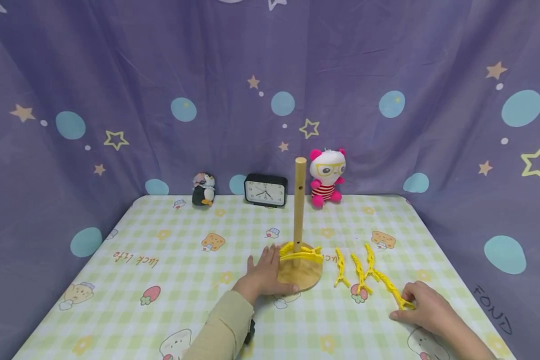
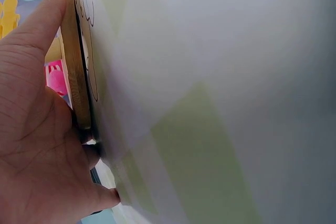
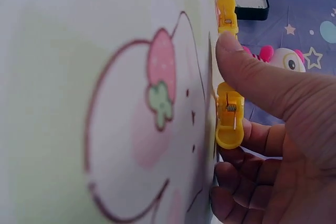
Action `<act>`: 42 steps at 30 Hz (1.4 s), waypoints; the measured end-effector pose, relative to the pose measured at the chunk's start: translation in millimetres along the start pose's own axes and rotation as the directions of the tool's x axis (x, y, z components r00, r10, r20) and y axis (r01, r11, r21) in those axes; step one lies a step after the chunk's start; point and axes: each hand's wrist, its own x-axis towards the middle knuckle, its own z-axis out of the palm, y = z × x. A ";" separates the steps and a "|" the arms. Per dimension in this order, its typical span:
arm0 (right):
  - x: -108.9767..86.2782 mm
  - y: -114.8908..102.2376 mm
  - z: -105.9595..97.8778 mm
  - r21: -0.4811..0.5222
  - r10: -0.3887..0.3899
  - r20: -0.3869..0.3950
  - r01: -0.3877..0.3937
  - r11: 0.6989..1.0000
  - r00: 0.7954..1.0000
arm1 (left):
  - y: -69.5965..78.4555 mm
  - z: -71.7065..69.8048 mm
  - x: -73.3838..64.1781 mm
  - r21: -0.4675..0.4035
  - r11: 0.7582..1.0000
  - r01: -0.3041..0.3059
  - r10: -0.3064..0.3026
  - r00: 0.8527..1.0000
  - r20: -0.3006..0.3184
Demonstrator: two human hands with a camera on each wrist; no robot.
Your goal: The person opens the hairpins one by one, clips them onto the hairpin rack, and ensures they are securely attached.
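A wooden stand [image 1: 299, 210] with an upright post and round base is on the table. Yellow clips [image 1: 301, 257] lie low around its post. My left hand [image 1: 265, 275] holds the base's near left rim, thumb along the front and fingers along the left side; in the left wrist view the hand [image 2: 37, 114] spans the wooden edge. To the right, several long yellow spring clips lie loose, among them one clip [image 1: 340, 267] nearest the stand. My right hand [image 1: 427, 307] pinches the forked near end of the rightmost clip [image 1: 392, 290]; its spring shows in the right wrist view.
Along the back stand a toy penguin [image 1: 204, 190], a black alarm clock [image 1: 265, 190] and a pink-and-white plush panda [image 1: 326, 177]. A checked cloth [image 1: 180, 285] covers the table. Behind hangs a purple curtain [image 1: 225, 55]. A small dark object [image 1: 250, 332] shows beside the left sleeve.
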 end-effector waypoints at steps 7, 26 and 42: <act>-7.9 -1.4 -6.9 0.043 0.016 -0.053 -0.014 0.999 0.998 | 2.3 -1.8 -3.0 0.006 1.000 -0.007 0.007 1.000 -0.014; -12.4 -39.1 -30.1 0.094 -0.177 -0.304 0.214 0.972 0.936 | -5.6 8.6 7.1 0.020 1.000 0.005 -0.005 1.000 -0.014; 37.7 -104.0 6.3 -0.028 -0.467 -0.570 0.552 0.833 0.676 | 1.4 -1.4 -2.8 0.002 1.000 -0.010 0.010 1.000 -0.014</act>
